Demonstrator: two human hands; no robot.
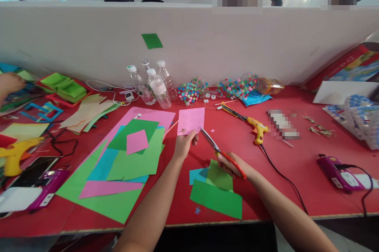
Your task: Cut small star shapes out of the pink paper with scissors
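Note:
My left hand (186, 144) pinches the lower edge of a pink paper square (192, 118) and holds it up in the middle of the view. Red-handled scissors (212, 140) are in my right hand (232, 165), their tips at the paper's right edge. Below my hands lie a dark green paper piece (217, 200), a lighter green piece (220, 177) and a blue piece (197, 175). To the left is a layered pile of green, blue and pink sheets (134, 165), with a small pink square (137, 141) on top.
Clear plastic bottles (160, 89) stand by the white partition (189, 43). A yellow glue gun (258, 129) with a black cord lies at right, a purple device (340, 173) beyond it. Another person's hand (11, 85) is at far left. Bags of colourful stars (189, 92) sit behind.

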